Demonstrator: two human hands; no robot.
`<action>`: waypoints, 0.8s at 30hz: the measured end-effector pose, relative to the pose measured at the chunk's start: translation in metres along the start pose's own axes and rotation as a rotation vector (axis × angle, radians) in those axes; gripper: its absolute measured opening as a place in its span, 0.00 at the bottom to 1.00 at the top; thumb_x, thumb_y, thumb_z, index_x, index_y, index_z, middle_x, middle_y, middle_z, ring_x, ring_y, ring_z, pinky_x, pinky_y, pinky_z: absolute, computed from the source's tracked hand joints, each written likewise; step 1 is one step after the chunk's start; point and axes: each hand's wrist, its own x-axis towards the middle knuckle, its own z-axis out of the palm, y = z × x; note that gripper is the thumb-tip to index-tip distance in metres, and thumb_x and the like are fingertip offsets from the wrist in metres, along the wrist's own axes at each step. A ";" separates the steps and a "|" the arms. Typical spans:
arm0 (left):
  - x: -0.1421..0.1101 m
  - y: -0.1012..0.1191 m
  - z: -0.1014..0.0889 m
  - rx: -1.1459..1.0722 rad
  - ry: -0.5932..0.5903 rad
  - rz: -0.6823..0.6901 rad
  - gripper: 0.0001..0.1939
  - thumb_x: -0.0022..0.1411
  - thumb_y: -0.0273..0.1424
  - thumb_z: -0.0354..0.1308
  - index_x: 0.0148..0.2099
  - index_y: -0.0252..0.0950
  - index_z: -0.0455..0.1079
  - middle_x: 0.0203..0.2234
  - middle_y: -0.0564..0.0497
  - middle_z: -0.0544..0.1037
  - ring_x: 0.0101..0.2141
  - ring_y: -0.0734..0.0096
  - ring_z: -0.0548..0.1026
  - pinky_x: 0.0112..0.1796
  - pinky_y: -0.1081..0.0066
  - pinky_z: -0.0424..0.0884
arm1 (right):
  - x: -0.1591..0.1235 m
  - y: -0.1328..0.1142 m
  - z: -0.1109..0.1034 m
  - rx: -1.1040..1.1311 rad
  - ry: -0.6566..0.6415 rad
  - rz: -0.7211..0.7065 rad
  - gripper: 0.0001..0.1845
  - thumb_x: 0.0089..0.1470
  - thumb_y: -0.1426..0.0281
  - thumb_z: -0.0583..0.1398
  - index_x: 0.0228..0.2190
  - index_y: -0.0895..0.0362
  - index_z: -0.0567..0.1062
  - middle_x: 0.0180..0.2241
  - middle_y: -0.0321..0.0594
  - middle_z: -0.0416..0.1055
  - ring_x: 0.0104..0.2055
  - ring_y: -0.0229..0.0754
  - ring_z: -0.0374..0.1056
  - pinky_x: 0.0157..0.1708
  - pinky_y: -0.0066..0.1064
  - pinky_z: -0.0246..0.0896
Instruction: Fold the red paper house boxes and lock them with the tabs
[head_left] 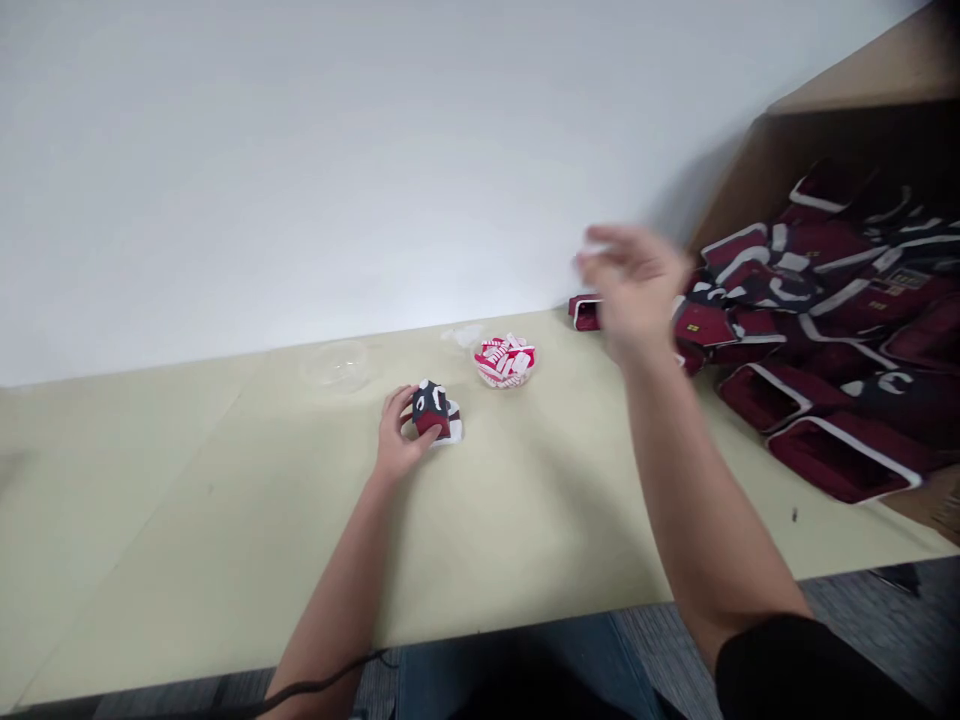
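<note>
My left hand (pixel 400 437) is closed around a small maroon and dark fabric pouch (pixel 433 412) with white curved markings, thumb in front and fingers behind it. The pouch rests on the table, and a white edge shows at its right side. Up on the right, my right hand (pixel 634 275) hangs above the table, smeared by motion, fingers partly bent; whether anything is in it cannot be made out. Close beneath that hand lies another maroon pouch (pixel 584 312) with white trim. A clear bowl (pixel 506 376) of red and white strips stands between the hands.
Many maroon pouches (pixel 847 440) with white trim spill from an open cardboard box (pixel 731 190) at the right. A clear plastic dish (pixel 345 368) stands at the back left. The white wall (pixel 300 180) borders the pale table (pixel 247 530). A dark cable (pixel 322 686) crosses the front edge.
</note>
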 end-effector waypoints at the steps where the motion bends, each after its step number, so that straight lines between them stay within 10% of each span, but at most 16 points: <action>1: 0.000 0.000 -0.001 -0.004 0.010 0.001 0.34 0.46 0.33 0.71 0.56 0.45 0.69 0.58 0.43 0.66 0.55 0.49 0.70 0.50 0.56 0.72 | -0.006 0.005 0.012 -0.059 -0.094 0.103 0.20 0.64 0.65 0.56 0.54 0.59 0.71 0.49 0.48 0.73 0.43 0.43 0.71 0.43 0.39 0.70; 7: 0.001 -0.004 -0.003 -0.056 0.035 -0.042 0.36 0.45 0.29 0.70 0.58 0.47 0.68 0.57 0.45 0.67 0.55 0.49 0.70 0.49 0.54 0.72 | -0.046 0.022 0.065 -0.585 -0.794 0.466 0.21 0.60 0.64 0.56 0.53 0.51 0.76 0.53 0.50 0.71 0.54 0.54 0.67 0.52 0.43 0.62; 24: 0.000 -0.005 0.005 0.011 0.016 -0.102 0.41 0.45 0.37 0.74 0.61 0.44 0.65 0.59 0.41 0.68 0.55 0.47 0.70 0.46 0.55 0.74 | -0.051 0.023 0.067 -0.488 -0.712 0.470 0.16 0.61 0.70 0.54 0.43 0.51 0.81 0.49 0.45 0.75 0.52 0.49 0.68 0.47 0.39 0.57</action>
